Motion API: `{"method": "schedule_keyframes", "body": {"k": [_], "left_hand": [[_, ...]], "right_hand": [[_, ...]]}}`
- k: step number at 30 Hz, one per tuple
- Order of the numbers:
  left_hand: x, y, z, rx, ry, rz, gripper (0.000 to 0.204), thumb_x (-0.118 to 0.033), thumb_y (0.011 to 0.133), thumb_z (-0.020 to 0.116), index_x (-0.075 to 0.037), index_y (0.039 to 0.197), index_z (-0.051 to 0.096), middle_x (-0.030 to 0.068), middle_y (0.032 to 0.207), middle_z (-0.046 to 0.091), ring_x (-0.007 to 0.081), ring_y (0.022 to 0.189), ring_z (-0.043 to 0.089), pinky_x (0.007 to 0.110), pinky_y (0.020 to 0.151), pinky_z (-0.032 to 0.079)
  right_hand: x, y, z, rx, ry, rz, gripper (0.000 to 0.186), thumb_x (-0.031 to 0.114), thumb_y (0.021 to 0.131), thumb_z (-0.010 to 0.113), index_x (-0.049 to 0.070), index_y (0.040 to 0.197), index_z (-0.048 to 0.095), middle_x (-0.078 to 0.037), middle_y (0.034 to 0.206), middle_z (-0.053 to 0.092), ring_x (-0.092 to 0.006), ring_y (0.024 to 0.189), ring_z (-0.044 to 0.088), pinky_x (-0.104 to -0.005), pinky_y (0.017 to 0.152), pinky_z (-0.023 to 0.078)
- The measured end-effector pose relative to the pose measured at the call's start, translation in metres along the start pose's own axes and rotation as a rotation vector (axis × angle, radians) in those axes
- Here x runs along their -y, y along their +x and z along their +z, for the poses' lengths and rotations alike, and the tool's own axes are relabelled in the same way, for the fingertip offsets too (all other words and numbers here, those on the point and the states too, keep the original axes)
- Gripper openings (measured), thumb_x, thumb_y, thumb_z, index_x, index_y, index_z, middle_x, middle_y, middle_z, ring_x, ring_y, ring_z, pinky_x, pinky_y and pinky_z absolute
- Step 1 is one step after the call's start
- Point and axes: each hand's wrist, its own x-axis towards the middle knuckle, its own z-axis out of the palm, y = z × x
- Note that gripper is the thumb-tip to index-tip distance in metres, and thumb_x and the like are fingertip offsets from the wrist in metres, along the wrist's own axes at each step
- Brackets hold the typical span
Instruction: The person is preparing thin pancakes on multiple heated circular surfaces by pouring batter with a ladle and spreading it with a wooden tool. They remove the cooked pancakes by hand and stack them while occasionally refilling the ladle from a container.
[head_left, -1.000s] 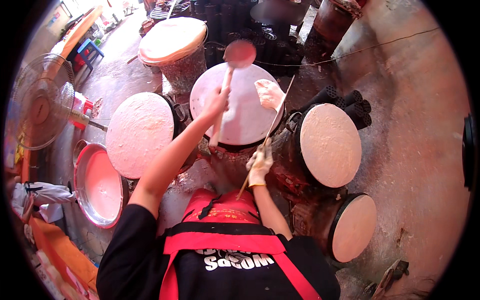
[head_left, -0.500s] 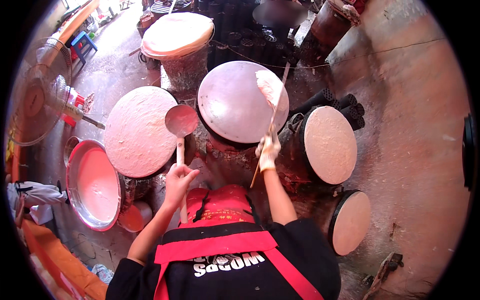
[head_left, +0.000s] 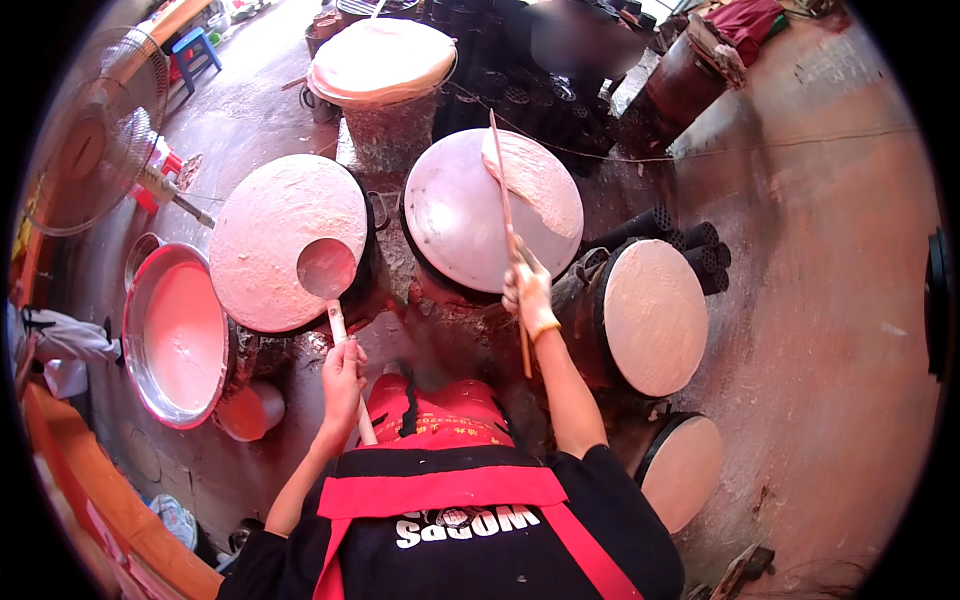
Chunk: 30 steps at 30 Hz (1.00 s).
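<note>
On a round, grey metal griddle (head_left: 450,215), pale, wet batter (head_left: 537,182) is spread along the far right edge. A thin wooden stick (head_left: 503,190) is clamped in the white-gloved right hand (head_left: 527,287), a long-handled metal ladle (head_left: 327,268) in the left hand (head_left: 343,372); batter could be spilled there by an overwide sweep.

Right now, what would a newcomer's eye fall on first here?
Probably the round metal plate at the centre, a pale spread covering its upper right. Across it runs a thin stick held by the gloved right hand. Lower left, the left hand holds a ladle, seen against a coated plate.
</note>
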Motion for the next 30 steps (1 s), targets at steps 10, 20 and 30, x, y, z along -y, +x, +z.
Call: {"method": "schedule_keyframes", "body": {"k": [10,20,30], "left_hand": [[0.013,-0.030,0.071,-0.191,-0.214,-0.080,0.036,-0.031,0.100,0.041,0.000,0.103,0.059,-0.0014,0.086,0.043,0.0016,0.059,0.038,0.016,0.044,0.032],[0.039,-0.070,0.115,-0.325,-0.143,-0.111,0.035,-0.028,0.097,0.047,-0.001,0.117,0.058,-0.0010,0.087,0.042,0.0030,0.063,0.040,0.015,0.048,0.035],[0.038,-0.087,0.133,-0.468,-0.171,-0.071,0.038,-0.030,0.100,0.040,0.002,0.106,0.059,0.0009,0.087,0.043,0.0029,0.061,0.041,0.018,0.047,0.038]], "right_hand": [[-0.014,0.011,-0.048,0.072,-0.165,-0.019,0.041,0.023,0.093,0.056,0.025,0.133,0.049,0.005,0.054,0.037,-0.0060,0.034,0.029,-0.0246,0.030,0.026],[0.046,0.058,-0.118,0.089,-0.274,0.004,0.038,0.024,0.094,0.052,0.023,0.132,0.049,0.004,0.053,0.038,-0.0069,0.033,0.028,-0.0249,0.029,0.024],[0.096,0.054,-0.167,0.477,-0.537,0.190,0.037,0.020,0.092,0.054,0.019,0.129,0.054,0.006,0.052,0.038,-0.0061,0.035,0.029,-0.0233,0.031,0.023]]}}
